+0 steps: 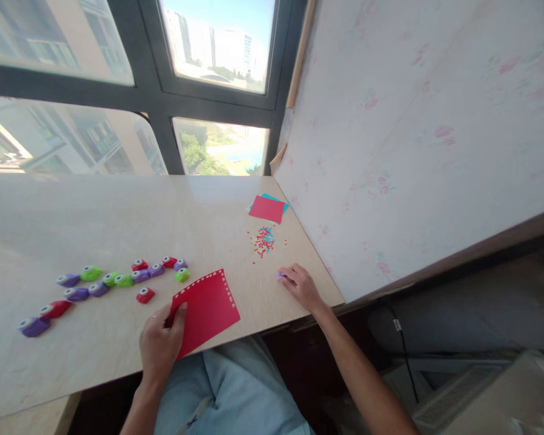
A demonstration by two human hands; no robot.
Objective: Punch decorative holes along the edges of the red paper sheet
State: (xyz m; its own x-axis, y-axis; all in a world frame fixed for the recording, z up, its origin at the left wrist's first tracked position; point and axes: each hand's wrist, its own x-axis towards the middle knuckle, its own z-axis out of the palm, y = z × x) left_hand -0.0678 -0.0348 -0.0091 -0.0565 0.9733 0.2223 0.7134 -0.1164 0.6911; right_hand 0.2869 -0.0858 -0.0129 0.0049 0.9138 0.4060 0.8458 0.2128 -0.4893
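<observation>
My left hand pinches a sheet of red paper by its left side, thumb on top. Small shapes are punched out along the sheet's far and right edges. Over the right part of the table, my right hand is closed around a small purple craft punch; the fingers cover most of it. Just beyond that hand lies a heap of red, blue and pale punched-out bits. To the left of the paper, a red craft punch sits apart from the rows of others.
Several purple, green and red punches stand in rows on the pale table, including a purple one at the near left. A stack of coloured paper lies by the flowered wall. A window borders the far edge.
</observation>
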